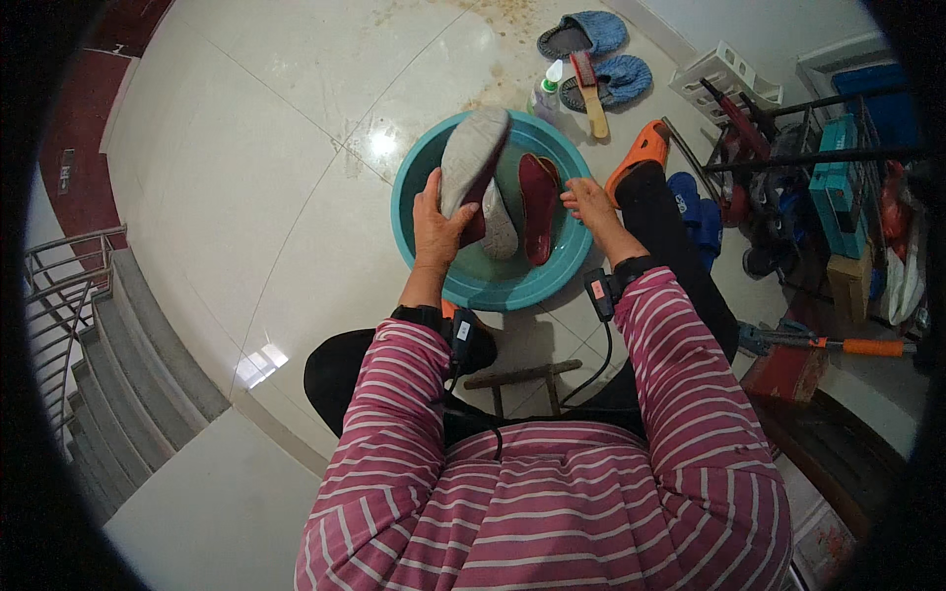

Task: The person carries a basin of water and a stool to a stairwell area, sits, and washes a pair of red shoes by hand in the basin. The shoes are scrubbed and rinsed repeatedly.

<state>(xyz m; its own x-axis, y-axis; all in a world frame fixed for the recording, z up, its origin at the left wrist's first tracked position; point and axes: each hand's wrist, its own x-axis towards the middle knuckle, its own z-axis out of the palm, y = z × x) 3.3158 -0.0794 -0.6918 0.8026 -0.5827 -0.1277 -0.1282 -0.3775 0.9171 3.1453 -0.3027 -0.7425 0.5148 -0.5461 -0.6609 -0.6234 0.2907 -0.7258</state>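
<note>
A round teal plastic basin (510,295) with water in it stands on the tiled floor before me. My left hand (437,221) grips a dark red shoe with a pale sole (473,151), its sole turned up, over the basin's left part. Below it in the basin lies another pale sole (499,229), partly hidden by the held shoe. Dark red insoles (538,207) lie to the right of it in the water. My right hand (587,201) is at the basin's right rim, fingers bent, with nothing visible in it.
Beyond the basin are a pump bottle (545,96), a wooden-handled brush (590,96) and blue knitted slippers (602,33). Blue slides (684,198) and a cluttered metal rack (813,159) stand at right. A low stool (521,375) is between my legs. Stairs (133,369) descend at left.
</note>
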